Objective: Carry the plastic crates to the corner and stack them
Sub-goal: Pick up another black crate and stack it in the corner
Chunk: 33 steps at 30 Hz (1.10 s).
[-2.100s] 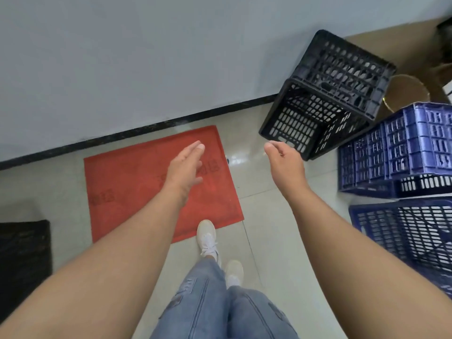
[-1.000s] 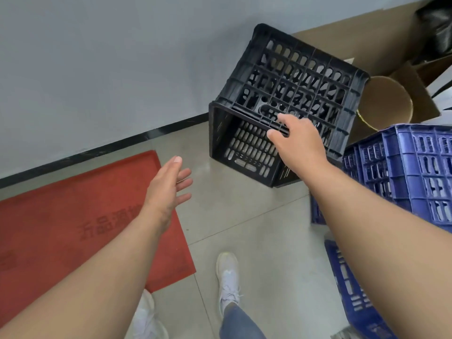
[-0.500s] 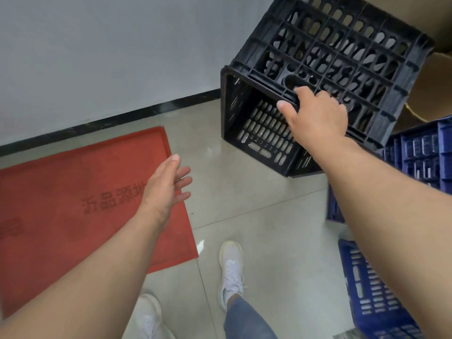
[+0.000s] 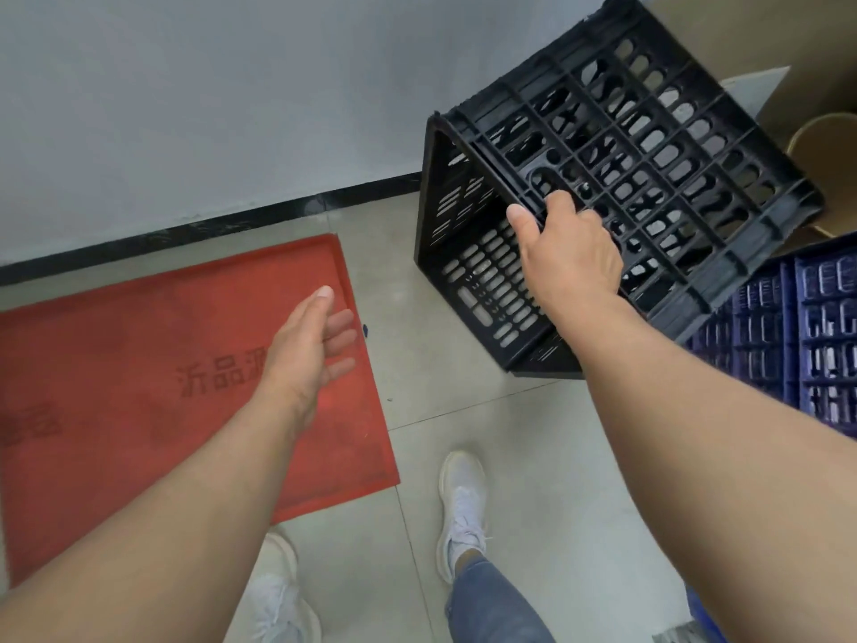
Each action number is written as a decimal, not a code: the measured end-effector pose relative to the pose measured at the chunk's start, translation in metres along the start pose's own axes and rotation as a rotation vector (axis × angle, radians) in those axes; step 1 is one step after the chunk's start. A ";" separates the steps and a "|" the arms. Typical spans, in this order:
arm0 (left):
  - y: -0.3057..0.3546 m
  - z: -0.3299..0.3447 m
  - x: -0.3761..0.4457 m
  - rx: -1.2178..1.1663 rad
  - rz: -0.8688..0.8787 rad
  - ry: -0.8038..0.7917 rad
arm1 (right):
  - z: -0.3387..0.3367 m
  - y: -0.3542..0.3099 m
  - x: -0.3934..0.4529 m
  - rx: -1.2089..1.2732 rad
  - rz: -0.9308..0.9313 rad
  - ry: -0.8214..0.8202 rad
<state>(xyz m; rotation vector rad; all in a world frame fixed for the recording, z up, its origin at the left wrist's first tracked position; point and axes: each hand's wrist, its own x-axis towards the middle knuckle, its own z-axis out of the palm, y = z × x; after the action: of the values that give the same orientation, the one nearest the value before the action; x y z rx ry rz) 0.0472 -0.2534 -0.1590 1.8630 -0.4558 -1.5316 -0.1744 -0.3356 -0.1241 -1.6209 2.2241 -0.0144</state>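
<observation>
The right hand (image 4: 568,257) grips the rim of a tilted black slotted plastic crate (image 4: 617,178); the left hand (image 4: 308,345) hovers open above a red floor mat (image 4: 116,355).

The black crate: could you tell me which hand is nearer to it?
Right. The right hand grips the black crate at its rim; the left hand hangs open over the red mat, apart.

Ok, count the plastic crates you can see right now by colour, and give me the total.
Black crates: 1, tipped on its side, gripped by the right hand at its rim
Blue crates: 1 clearly in view at the right edge; a blue scrap at the bottom right corner may be another, too little shows to tell
Total: 2 sure
</observation>
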 end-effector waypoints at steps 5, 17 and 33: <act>-0.003 -0.049 0.003 0.055 0.019 -0.045 | 0.023 -0.032 -0.045 0.016 0.043 0.004; -0.020 -0.156 0.018 0.112 -0.013 -0.115 | 0.065 -0.097 -0.121 0.023 0.131 0.070; -0.055 -0.189 0.044 0.061 -0.071 -0.084 | 0.055 -0.118 -0.115 0.001 0.152 0.193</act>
<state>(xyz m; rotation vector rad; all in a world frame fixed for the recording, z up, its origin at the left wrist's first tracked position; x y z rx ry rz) 0.2310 -0.1908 -0.2129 1.8842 -0.4838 -1.6659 -0.0199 -0.2578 -0.1129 -1.5020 2.4870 -0.1356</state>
